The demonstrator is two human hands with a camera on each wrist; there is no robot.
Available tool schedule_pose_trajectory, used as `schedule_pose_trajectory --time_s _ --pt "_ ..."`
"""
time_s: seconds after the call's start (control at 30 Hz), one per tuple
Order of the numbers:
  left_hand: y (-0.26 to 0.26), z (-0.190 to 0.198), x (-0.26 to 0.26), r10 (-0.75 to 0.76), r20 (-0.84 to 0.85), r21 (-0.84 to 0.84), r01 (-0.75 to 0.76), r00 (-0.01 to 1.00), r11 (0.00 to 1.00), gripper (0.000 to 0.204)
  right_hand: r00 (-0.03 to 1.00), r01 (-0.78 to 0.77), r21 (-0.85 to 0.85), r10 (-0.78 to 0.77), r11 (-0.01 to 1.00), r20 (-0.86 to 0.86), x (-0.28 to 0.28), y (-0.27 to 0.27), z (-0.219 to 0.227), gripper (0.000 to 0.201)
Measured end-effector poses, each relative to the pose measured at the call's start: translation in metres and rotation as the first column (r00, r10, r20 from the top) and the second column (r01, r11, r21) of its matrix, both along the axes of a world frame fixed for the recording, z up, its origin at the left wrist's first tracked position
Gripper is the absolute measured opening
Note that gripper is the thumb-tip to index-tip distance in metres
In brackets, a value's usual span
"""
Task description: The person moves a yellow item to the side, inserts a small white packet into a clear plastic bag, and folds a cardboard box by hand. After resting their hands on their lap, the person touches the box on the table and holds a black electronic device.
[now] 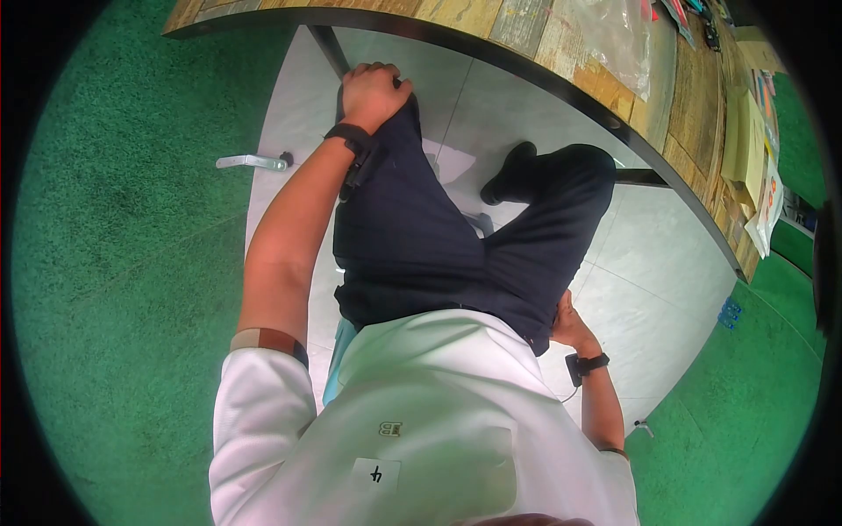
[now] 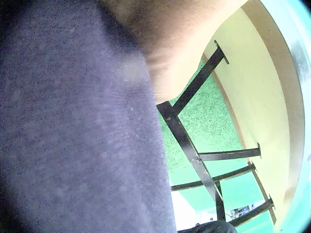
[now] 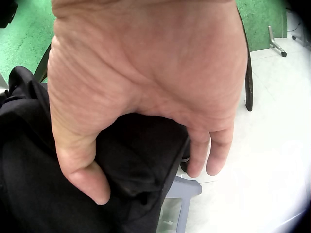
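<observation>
My left hand (image 1: 375,95) rests on the knee of the dark trousers (image 1: 395,202), fingers draped loosely over it beside the table edge. In the left wrist view, dark cloth (image 2: 77,136) fills much of the picture, with part of the hand (image 2: 170,53) above it; the fingertips are hidden. Low beside the other thigh hangs my right hand (image 1: 572,326), close to the hip. The right wrist view gives its palm (image 3: 150,68), with the thumb over the dark trousers (image 3: 131,165) and two fingers pointing down beside them. Its other fingers are hidden. Neither hand shows an object in it.
A wooden table (image 1: 544,26) curves across the front, bearing a clear plastic bag (image 1: 614,39) and yellowish packets (image 1: 744,145). Its black metal frame (image 2: 187,141) spans the space underneath. A grey chair part (image 3: 184,189) shows below the thigh. Green carpet (image 1: 132,175) borders the pale tiles.
</observation>
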State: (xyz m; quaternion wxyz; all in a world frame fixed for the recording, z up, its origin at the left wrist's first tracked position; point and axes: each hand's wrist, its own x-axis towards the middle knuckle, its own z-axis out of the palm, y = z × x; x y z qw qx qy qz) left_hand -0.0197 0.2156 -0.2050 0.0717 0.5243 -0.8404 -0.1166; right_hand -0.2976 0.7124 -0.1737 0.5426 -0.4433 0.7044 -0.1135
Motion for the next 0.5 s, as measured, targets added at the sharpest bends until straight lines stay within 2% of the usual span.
schedule_pose_trajectory --time_s 0.17,0.37,0.5 --pt "-0.0009 -0.0008 0.0000 0.000 0.005 0.002 0.000 1.000 1.000 0.036 0.997 -0.066 -0.044 0.065 0.997 -0.041 -0.0008 0.0006 -0.0020 0.110" --pt "0.0001 -0.0001 -0.0003 0.005 -0.002 0.000 -0.005 1.000 1.000 0.036 1.000 0.002 0.016 -0.002 1.000 -0.006 -0.0003 0.0005 -0.0008 0.109" --pt "0.0004 -0.0010 0.0001 0.001 -0.023 -0.010 -0.001 1.000 1.000 0.035 0.999 -0.007 0.013 0.008 1.000 -0.032 -0.0009 0.0026 -0.0038 0.109"
